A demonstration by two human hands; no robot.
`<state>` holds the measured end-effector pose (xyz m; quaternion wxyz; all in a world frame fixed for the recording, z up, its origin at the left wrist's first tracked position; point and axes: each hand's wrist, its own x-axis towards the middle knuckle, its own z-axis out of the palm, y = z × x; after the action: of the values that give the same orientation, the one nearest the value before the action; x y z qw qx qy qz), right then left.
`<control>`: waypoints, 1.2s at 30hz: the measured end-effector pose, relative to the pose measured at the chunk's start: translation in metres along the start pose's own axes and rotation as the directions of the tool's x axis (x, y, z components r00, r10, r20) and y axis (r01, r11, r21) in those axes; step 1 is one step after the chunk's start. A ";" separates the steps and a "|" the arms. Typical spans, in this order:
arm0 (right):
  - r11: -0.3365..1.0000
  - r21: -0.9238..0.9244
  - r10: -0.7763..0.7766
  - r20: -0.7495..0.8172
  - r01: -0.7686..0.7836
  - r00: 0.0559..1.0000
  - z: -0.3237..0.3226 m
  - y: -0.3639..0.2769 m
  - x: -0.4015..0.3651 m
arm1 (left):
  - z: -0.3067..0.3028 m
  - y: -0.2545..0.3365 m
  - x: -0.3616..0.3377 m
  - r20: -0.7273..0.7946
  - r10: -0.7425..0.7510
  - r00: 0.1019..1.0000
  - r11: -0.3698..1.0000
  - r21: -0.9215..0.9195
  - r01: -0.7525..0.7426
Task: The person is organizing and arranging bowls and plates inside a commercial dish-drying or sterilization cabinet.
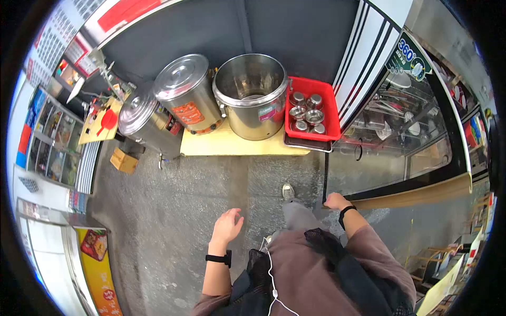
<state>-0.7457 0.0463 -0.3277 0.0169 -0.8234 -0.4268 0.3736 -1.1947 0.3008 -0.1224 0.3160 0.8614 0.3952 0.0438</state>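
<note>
My left hand [227,226] hangs over the grey floor, fingers loosely bent and thumb apart, holding nothing. My right hand [337,201] has its fingers curled by the near corner of a black-framed glass cabinet [390,203]; whether it grips the frame is hidden. Ahead, on a pale yellow board [237,148], stands a large lidless steel pot [252,118]. A lidded steel pot [184,89] with an orange label is left of it. On the right, a red plastic tub [328,97] holds several small metal cups [314,117]. A dark tray [307,144] lies under the tub.
Another lidded steel container [145,118] with a tap stands farther left. Beyond it are a small table [87,134] with a red scoop [108,121] and a cardboard box [124,160] on the floor. Wooden stools [440,258] stand at the lower right.
</note>
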 end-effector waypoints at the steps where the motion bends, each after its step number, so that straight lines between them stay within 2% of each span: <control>1: 0.999 -0.024 -0.031 0.002 0.031 1.000 -0.011 -0.016 0.009 | -0.003 0.001 0.014 0.011 0.013 1.000 0.999 0.031 -0.014; 5: 0.995 0.029 0.093 0.092 -0.096 0.991 -0.037 -0.029 0.078 | -0.016 0.000 0.077 0.083 -0.060 0.995 0.994 0.100 0.051; 6: 0.994 -0.033 0.105 0.122 -0.102 0.987 -0.023 -0.011 0.117 | -0.022 0.002 0.091 0.089 -0.069 0.994 0.989 0.136 0.056; 9: 0.993 0.021 0.110 0.133 -0.114 0.985 -0.056 -0.019 0.165 | -0.033 0.013 0.144 0.131 -0.099 0.986 0.976 0.205 0.071; 12: 0.998 -0.007 0.055 0.052 -0.055 0.997 -0.101 -0.050 0.212 | -0.031 0.021 0.203 0.174 -0.070 0.982 0.967 0.255 0.024; 14: 0.997 0.076 0.005 0.024 -0.007 1.000 -0.129 -0.067 0.230 | -0.031 0.024 0.233 0.224 -0.053 0.973 0.963 0.269 -0.010; 16: 0.991 0.131 0.034 0.011 -0.035 0.999 -0.140 -0.074 0.248 | -0.028 0.035 0.269 0.278 -0.038 0.960 0.966 0.255 -0.036; 17: 0.985 0.170 0.040 -0.010 -0.037 0.999 -0.149 -0.079 0.247 | -0.026 0.037 0.281 0.333 -0.056 0.941 0.979 0.203 -0.013; 19: 0.994 0.102 0.018 0.047 -0.023 0.999 -0.155 -0.080 0.255 | -0.017 0.032 0.313 0.429 -0.072 0.901 0.994 0.105 0.030; 22: 0.996 0.052 0.069 0.085 -0.073 0.994 -0.151 -0.076 0.255 | 0.024 -0.010 0.344 0.567 -0.007 0.824 0.991 0.117 -0.072; 23: 0.986 0.013 0.165 0.128 -0.168 0.978 -0.152 -0.075 0.254 | 0.046 -0.029 0.348 0.628 0.057 0.776 0.990 0.066 -0.126; 24: 0.985 -0.044 0.171 0.132 -0.166 0.977 -0.139 -0.062 0.261 | 0.058 -0.050 0.357 0.688 0.123 0.715 0.982 0.021 -0.189; 25: 0.958 -0.005 0.285 0.131 -0.286 0.950 -0.141 -0.065 0.259 | 0.063 -0.063 0.366 0.752 0.098 0.652 0.985 0.019 -0.170; 27: 0.957 0.058 0.279 0.081 -0.284 0.957 -0.143 -0.064 0.250 | 0.078 -0.077 0.374 0.851 0.053 0.523 0.994 0.006 -0.109; 30: 0.961 0.049 0.269 0.081 -0.273 0.960 -0.150 -0.067 0.253 | 0.088 -0.103 0.391 0.901 0.047 0.430 0.993 0.004 -0.117; 33: 0.924 0.101 0.378 -0.098 -0.368 0.921 -0.136 -0.061 0.276 | 0.127 -0.167 0.397 0.895 0.169 0.414 0.983 -0.181 -0.010; 34: 0.932 0.083 0.357 -0.036 -0.354 0.933 -0.151 -0.067 0.285 | 0.098 -0.136 0.411 0.916 0.088 0.392 0.992 -0.118 0.053; 36: 0.944 0.120 0.320 -0.118 -0.306 0.940 -0.177 -0.082 0.303 | 0.077 -0.105 0.430 0.934 -0.062 0.352 0.992 0.018 0.128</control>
<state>-0.5829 0.3665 -0.3543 0.0274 -0.9024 -0.2690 0.3355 -0.9446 0.6175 -0.3191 0.5108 0.7006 0.1943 -0.4588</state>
